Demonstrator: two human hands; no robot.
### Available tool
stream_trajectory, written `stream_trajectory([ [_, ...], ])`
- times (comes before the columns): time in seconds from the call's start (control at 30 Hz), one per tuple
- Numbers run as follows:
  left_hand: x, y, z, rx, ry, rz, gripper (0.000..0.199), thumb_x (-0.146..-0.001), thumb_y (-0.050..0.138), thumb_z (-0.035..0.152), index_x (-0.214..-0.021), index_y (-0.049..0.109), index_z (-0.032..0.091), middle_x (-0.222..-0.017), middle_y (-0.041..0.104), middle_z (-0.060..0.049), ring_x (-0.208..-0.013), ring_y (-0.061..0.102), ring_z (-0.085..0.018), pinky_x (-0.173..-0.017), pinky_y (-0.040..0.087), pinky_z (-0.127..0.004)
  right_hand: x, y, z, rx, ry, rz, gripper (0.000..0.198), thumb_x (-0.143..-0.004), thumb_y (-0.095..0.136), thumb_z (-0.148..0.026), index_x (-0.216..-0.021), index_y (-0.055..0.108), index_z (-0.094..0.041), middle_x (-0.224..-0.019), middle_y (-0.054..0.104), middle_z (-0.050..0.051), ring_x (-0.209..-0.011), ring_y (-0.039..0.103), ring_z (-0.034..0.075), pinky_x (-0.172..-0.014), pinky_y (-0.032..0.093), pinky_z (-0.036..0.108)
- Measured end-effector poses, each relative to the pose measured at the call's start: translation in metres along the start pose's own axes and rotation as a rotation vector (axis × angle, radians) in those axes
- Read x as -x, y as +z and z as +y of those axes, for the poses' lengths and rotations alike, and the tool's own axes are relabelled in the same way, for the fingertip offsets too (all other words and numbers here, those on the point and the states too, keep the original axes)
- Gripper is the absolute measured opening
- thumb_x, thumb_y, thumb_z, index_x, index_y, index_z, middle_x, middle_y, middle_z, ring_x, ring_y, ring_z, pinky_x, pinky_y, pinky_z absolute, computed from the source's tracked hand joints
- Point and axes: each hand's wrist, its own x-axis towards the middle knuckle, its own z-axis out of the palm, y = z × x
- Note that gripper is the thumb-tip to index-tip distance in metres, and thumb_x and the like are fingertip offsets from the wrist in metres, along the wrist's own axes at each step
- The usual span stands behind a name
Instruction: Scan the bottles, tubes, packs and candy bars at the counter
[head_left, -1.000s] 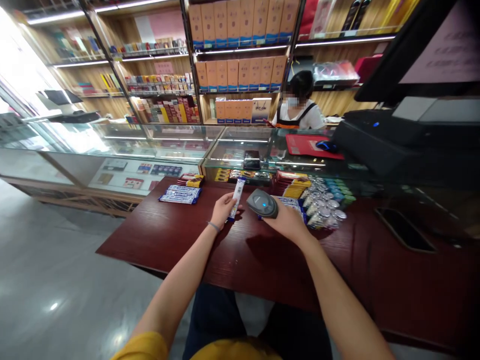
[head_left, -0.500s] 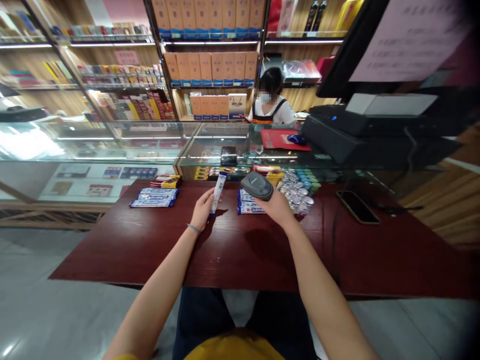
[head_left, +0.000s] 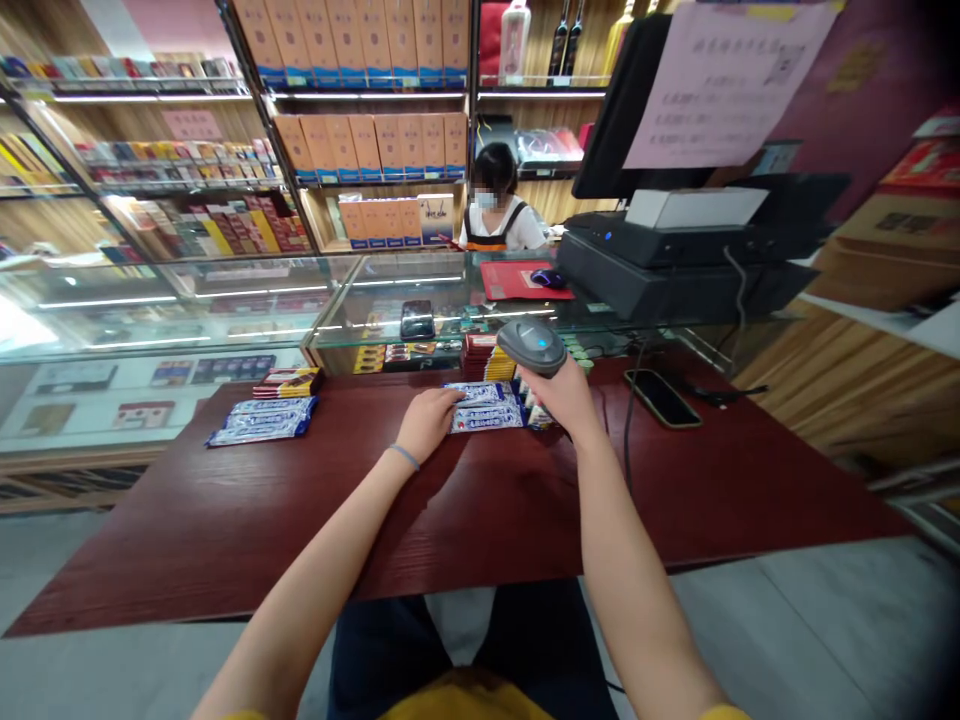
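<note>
My right hand (head_left: 561,397) is wrapped round the handle of a dark grey barcode scanner (head_left: 531,346), its head raised above the table with a small blue light showing. At the left ends of several blue-and-white snack packets (head_left: 489,414) is my left hand (head_left: 430,425), its fingers closed at the edge of the rear packet; the fingertips are partly hidden. A second group of blue-and-white packets (head_left: 262,420) lies to the left, in front of some red-and-yellow boxes (head_left: 287,382). Behind the scanner stand more red-and-yellow boxes (head_left: 484,357), and the scanner covers part of the goods there.
A phone (head_left: 663,398) and a black cable lie on the right of the dark red table (head_left: 300,540). Beyond it runs a glass display counter (head_left: 420,280) with a mouse (head_left: 547,279) and a monitor (head_left: 637,100). A masked person (head_left: 501,215) sits behind it.
My left hand has lowered from holding a packet upright to the packets on the table. The scanner stays raised in my right hand. The view has shifted to the right.
</note>
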Motion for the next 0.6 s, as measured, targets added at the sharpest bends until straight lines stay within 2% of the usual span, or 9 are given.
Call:
stream_trajectory([
  [0.3,-0.053,0.046,0.007,-0.098,0.019,-0.103,0.034,-0.09,0.054,0.008,-0.113,0.077,0.019,-0.114,0.076,-0.013,-0.104,0.069,-0.027,-0.102,0.051,-0.042,-0.003,-0.014,0.013,-0.113,0.069,0.069,0.042,-0.085,0.065,-0.043,-0.121,0.063,-0.021,-0.102,0.076,0.011,-0.101,0.072,0.03,-0.077,0.059,0.04],
  [0.43,-0.057,0.058,0.0,-0.128,0.002,-0.137,0.037,-0.088,0.055,0.007,-0.115,0.077,0.02,-0.112,0.076,-0.013,-0.104,0.069,-0.025,-0.102,0.05,-0.04,-0.001,-0.013,0.016,-0.151,0.074,0.061,0.04,-0.084,0.066,-0.044,-0.117,0.064,-0.022,-0.103,0.076,0.011,-0.1,0.072,0.029,-0.077,0.059,0.039],
  [0.6,-0.051,0.064,-0.008,-0.042,0.013,-0.085,0.033,-0.093,0.055,0.013,-0.117,0.075,0.021,-0.117,0.075,-0.013,-0.11,0.068,-0.026,-0.106,0.049,-0.043,0.0,-0.009,0.017,-0.165,0.103,0.052,0.044,-0.082,0.067,-0.044,-0.121,0.063,-0.023,-0.098,0.077,0.009,-0.098,0.073,0.03,-0.075,0.059,0.039],
])
